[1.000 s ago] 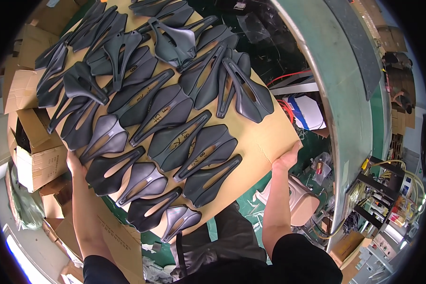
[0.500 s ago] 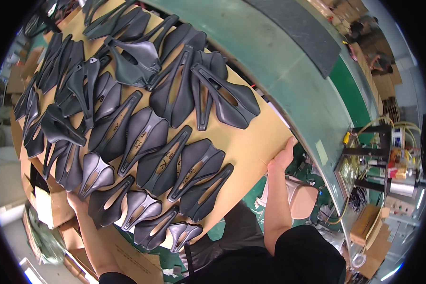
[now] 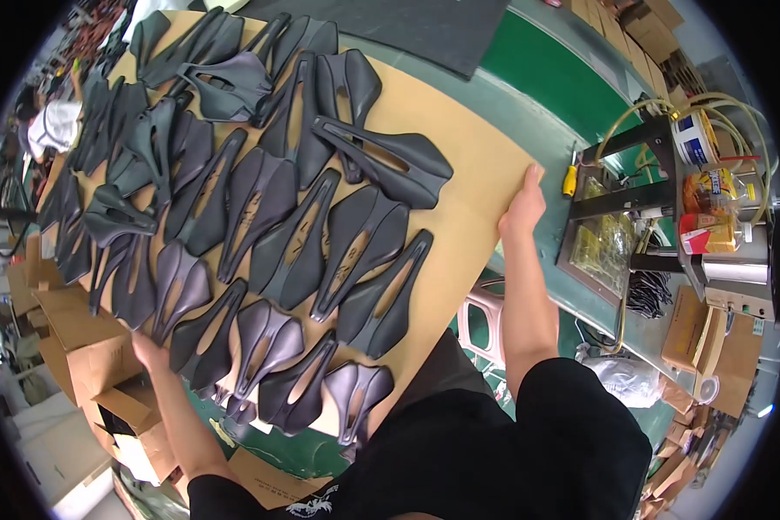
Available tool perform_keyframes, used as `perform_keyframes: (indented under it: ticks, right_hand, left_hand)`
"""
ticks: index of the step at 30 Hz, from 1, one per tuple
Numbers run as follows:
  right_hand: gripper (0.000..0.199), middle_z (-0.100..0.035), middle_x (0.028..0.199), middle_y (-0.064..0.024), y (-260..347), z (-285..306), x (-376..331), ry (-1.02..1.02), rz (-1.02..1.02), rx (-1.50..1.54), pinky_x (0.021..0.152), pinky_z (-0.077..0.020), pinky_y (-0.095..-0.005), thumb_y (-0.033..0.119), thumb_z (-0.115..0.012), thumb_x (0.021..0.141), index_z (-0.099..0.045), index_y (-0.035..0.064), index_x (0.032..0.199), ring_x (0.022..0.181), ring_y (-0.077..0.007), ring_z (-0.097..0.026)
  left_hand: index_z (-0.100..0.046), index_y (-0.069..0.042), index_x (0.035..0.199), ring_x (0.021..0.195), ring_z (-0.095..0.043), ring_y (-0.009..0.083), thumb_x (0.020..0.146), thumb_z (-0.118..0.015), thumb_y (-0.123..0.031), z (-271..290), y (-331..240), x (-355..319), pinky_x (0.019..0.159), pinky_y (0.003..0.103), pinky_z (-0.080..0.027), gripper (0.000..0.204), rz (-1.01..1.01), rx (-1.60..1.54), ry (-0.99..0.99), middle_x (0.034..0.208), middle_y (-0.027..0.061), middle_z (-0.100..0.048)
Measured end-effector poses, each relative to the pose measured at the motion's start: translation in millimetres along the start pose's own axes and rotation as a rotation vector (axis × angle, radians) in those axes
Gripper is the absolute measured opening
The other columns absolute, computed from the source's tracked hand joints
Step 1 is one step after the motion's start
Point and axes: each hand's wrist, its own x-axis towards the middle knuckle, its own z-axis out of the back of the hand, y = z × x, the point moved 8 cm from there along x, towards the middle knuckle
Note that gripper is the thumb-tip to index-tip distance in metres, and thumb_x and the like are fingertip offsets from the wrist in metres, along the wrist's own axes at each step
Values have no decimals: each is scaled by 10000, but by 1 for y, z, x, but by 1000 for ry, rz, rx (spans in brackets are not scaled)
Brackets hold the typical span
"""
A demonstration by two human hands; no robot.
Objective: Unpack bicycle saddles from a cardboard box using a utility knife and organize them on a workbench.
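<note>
A large tan board (image 3: 472, 147) lies across my front, carried between my two hands. Many black bicycle saddles cover it in rough rows, several overlapping; a long one (image 3: 399, 165) lies near the board's right part, and a shinier one (image 3: 267, 342) sits by the near edge. My right hand (image 3: 524, 206) grips the board's right corner, thumb up along the rim. At the near left edge my left hand (image 3: 150, 352) holds the board from beneath; its fingers are mostly hidden under the board and saddles.
Beyond the board runs a green worktable (image 3: 537, 130) with a dark mat (image 3: 425, 30) and a yellow-handled screwdriver (image 3: 570, 180). A black metal stand (image 3: 620, 199) with hoses is at right. Cardboard boxes (image 3: 91, 334) stand at left, a pink stool (image 3: 484, 322) below. Another person (image 3: 56, 126) is far left.
My view has swung to the right with the board, still held in both hands. The stand now looks nearer, the stool is more covered, and a person shows at far left.
</note>
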Motion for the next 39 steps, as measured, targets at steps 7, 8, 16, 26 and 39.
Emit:
perform_keyframes:
  ticks: [7, 8, 16, 26, 39]
  right_hand:
    - [583, -715, 1008, -168, 83, -15, 5, -8, 257, -86, 855, -500, -393, 449, -679, 980, -696, -134, 979, 917, -214, -635]
    - [604, -724, 1008, -190, 95, -7, 6, -79, 295, -181, 858, -499, -414, 472, -684, 963, -705, -132, 978, 920, -241, -647]
    - [451, -738, 1110, -228, 136, -13, -46, -264, 258, -637, 926, -513, -435, 397, -702, 848, -763, -8, 1036, 1042, -375, -695]
    - [317, -749, 1095, -214, 108, -16, -28, -296, 371, -992, 973, -530, -430, 210, -665, 779, -766, 26, 1017, 1073, -390, -703]
    - [554, -676, 1307, -220, 55, -33, -96, -209, 485, -1210, 1069, -482, -436, 399, -565, 889, -682, 39, 1294, 1243, -384, -629]
  left_hand:
    - [-693, -18, 1223, 1101, -683, 286, 996, -510, -256, -15, 18, 10, 1015, 400, -513, 376, 52, -93, 92, 1215, 111, -720]
    - [-695, -23, 1222, 1094, -689, 290, 1001, -510, -270, -41, 20, -7, 1017, 400, -514, 380, 101, -132, 133, 1214, 113, -723]
    - [-656, -60, 1318, 1176, -660, 297, 1030, -472, -313, -50, 10, -43, 1049, 422, -509, 426, 199, -176, 205, 1311, 105, -684]
    - [-599, -72, 1387, 1244, -625, 279, 1040, -482, -365, -65, 11, -67, 1081, 434, -504, 469, 323, -150, 293, 1373, 79, -640]
    - [-646, 76, 1038, 669, -738, 286, 1012, -420, -629, -71, 9, -35, 584, 378, -606, 741, 346, 765, 796, 802, 214, -727]
